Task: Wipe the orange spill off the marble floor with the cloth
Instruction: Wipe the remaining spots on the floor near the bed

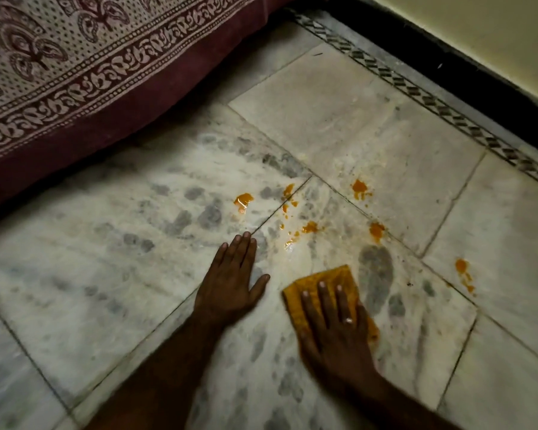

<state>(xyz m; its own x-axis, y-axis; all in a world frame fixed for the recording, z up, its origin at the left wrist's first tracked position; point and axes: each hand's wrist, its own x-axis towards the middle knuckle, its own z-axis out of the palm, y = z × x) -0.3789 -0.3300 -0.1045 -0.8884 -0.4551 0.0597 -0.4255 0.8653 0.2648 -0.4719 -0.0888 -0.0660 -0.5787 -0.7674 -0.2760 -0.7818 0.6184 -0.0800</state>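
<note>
two hands are down on the marble floor (106,218): our left hand (230,280) lies flat and open, holding nothing, while our right hand (333,324) presses fingers-spread on the orange cloth (323,277). beyond them, several blobs of the orange spill (243,199) dot the tiles, reaching toward the patterned border strip (423,94). a printed bedsheet (75,72) hangs at the floor's far left edge
</note>
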